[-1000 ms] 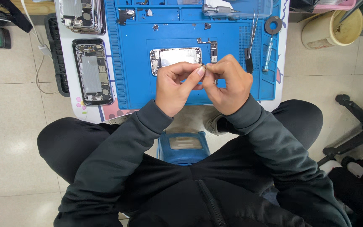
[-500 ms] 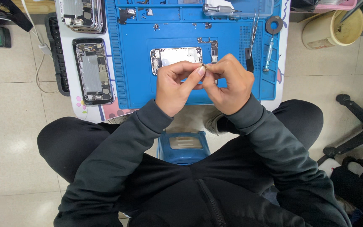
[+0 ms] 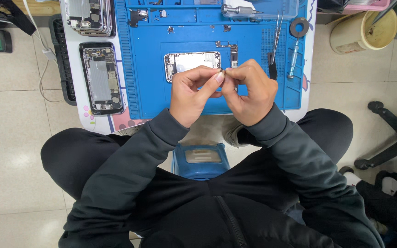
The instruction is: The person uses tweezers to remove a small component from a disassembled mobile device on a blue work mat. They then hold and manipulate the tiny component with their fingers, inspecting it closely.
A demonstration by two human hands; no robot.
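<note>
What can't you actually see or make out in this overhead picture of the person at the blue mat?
- Head view: the tiny part pinched between the left hand and right hand is too small and covered by fingertips.
- The opened phone on the blue mat: its lower edge is hidden by the hands.
- The stack of phone housings is cut off by the top edge.

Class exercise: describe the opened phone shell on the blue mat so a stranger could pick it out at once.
Start at the blue mat on the small table. The opened phone shell lies sideways at its centre, just beyond the left hand and right hand. Unlike the dark opened phone left of the mat, it looks pale and silvery.
</note>
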